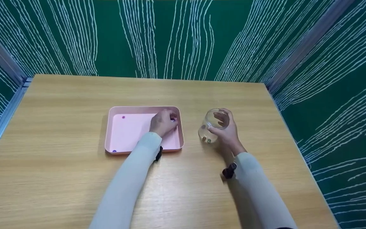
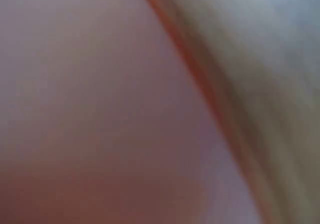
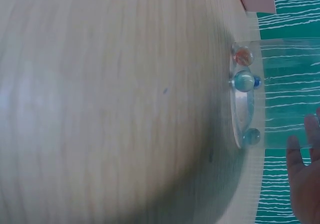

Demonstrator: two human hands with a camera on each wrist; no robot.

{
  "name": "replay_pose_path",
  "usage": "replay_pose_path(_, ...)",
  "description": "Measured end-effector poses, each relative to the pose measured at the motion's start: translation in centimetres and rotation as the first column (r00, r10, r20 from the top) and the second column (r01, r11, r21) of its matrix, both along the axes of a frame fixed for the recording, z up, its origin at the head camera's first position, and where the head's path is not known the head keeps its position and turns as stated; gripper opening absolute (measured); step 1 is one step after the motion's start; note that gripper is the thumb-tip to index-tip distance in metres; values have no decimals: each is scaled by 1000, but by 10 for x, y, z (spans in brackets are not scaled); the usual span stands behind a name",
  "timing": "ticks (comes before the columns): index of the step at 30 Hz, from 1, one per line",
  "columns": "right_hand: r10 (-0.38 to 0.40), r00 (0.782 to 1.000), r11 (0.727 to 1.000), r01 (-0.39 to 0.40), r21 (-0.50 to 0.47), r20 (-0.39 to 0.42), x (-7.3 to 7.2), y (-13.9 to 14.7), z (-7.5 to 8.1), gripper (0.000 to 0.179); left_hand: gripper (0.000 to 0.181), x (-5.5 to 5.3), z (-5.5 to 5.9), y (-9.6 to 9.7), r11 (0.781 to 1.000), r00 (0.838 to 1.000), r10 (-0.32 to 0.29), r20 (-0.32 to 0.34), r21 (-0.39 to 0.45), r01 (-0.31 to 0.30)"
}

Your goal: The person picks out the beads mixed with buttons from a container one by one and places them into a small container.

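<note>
My left hand (image 1: 163, 122) is down in the right part of the pink tray (image 1: 107, 136). Its curled fingers pinch a small dark marble (image 1: 173, 119), largely covered by them. Two more marbles lie in the tray: a purple one (image 1: 123, 117) near the back left and a blue one (image 1: 114, 151) at the front left. My right hand (image 1: 229, 132) grips the clear glass jar (image 1: 206, 130) round its upper right side. Inside, at the jar's bottom, the right wrist view shows several marbles, among them an orange one (image 3: 244, 57) and a pale blue one (image 3: 244, 81).
Tray and jar stand on a wooden table (image 1: 59, 178), with a gap between them. Green panels (image 1: 113, 38) with white lines rise behind and at the sides. The left wrist view is blurred and shows the tray's orange-looking edge (image 2: 200, 82).
</note>
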State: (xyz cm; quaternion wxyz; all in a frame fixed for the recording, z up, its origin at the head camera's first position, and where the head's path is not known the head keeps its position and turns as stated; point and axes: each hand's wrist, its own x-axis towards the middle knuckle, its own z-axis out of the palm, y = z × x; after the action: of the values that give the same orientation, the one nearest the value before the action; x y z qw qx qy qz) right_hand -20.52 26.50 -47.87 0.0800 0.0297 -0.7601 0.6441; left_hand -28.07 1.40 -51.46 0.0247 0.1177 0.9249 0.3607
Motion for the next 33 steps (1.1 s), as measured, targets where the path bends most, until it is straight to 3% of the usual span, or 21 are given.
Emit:
replay_pose_path(13,2,1000,1000,-2,7,2,0,1,-1,78,26,-3,-5,3,999,1000,0,-3,-32,-1)
replay_pose_path(21,6,1000,1000,-6,10,-9,-1,3,-3,80,18,-1,-3,4,999,1000,-6,9,-52,7)
replay_pose_path(33,1,1000,1000,-1,-9,-17,-1,1,-4,80,10,0,-4,4,999,1000,-18,-24,-44,17)
